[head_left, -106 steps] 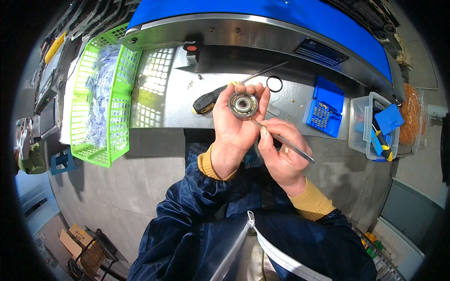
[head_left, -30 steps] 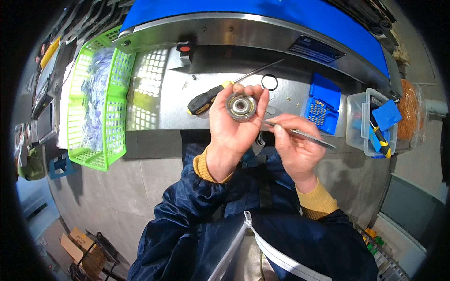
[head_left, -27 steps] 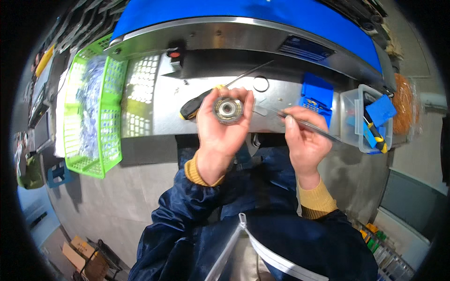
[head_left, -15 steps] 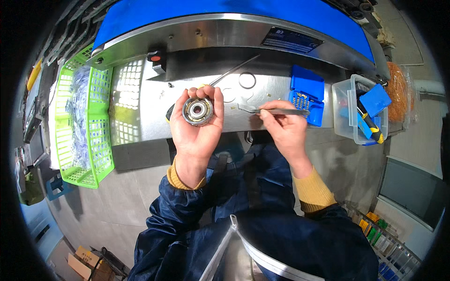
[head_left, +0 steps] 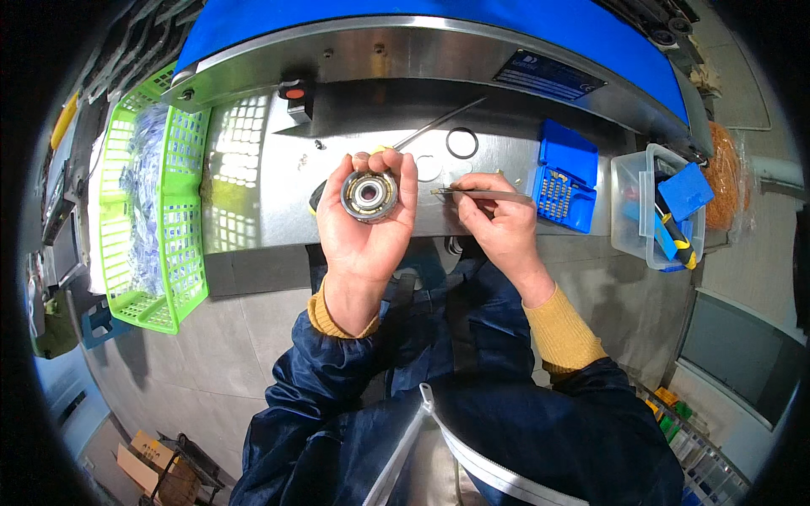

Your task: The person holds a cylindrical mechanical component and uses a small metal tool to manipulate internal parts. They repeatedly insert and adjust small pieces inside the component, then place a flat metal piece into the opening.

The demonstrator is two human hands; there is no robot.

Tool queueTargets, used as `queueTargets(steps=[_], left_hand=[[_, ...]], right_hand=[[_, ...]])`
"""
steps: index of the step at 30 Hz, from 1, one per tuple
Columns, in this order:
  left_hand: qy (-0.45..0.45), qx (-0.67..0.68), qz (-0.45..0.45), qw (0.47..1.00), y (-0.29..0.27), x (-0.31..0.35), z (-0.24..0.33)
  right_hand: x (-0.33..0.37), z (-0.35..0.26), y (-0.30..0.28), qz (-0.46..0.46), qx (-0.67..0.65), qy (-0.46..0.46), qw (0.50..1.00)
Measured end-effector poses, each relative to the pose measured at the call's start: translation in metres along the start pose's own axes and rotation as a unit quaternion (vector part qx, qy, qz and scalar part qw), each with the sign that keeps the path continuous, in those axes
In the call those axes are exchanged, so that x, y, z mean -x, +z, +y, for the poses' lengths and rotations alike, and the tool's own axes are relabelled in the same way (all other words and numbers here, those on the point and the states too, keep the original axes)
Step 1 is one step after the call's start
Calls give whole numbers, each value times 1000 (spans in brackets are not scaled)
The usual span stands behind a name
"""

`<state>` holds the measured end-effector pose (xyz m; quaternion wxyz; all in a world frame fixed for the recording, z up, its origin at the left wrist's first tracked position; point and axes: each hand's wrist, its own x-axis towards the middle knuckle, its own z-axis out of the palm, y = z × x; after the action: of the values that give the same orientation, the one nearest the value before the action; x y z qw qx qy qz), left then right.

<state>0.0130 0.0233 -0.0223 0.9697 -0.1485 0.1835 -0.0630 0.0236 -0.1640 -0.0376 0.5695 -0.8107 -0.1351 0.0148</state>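
Note:
In the palm of my left hand (head_left: 367, 240) rests a round metal bearing (head_left: 369, 196), with my fingers curled up around its far side. The bearing's face is turned up and shows a centre hole and brass-coloured parts in its ring. My right hand (head_left: 499, 221) pinches a pair of grey metal tweezers (head_left: 498, 196), whose tips point left, low over the steel bench near a tiny brass-coloured piece. Partly hidden behind my left hand lies a screwdriver (head_left: 439, 120) with a long shaft. A thin black ring (head_left: 461, 142) lies beyond the tweezers.
An open blue case (head_left: 567, 177) with rows of small brass-coloured pieces stands to the right on the steel bench (head_left: 287, 202). Further right, a clear bin (head_left: 633, 207) holds tools. A green basket (head_left: 181, 219) with bagged items stands left. Along the back runs a metal-edged blue surface (head_left: 439, 10).
My right hand has moved a little left over the bench, and the tweezer tips now look closer together. My left hand still holds the bearing. The whole view has shifted slightly.

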Motion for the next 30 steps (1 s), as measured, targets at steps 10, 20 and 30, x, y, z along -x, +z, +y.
queueTargets(steps=[10,20,30], left_hand=[[0,-3,-1,1000,0,-1,-1],[19,-11,10,1000,1,-2,-3],[9,-10,3,1000,1,-4,-2]], right_hand=[[-7,-2,-1,4,16,-31,999],[-4,-4,-5,-14,47,-51,997],[1,-6,-11,-27,96,-106,989]])
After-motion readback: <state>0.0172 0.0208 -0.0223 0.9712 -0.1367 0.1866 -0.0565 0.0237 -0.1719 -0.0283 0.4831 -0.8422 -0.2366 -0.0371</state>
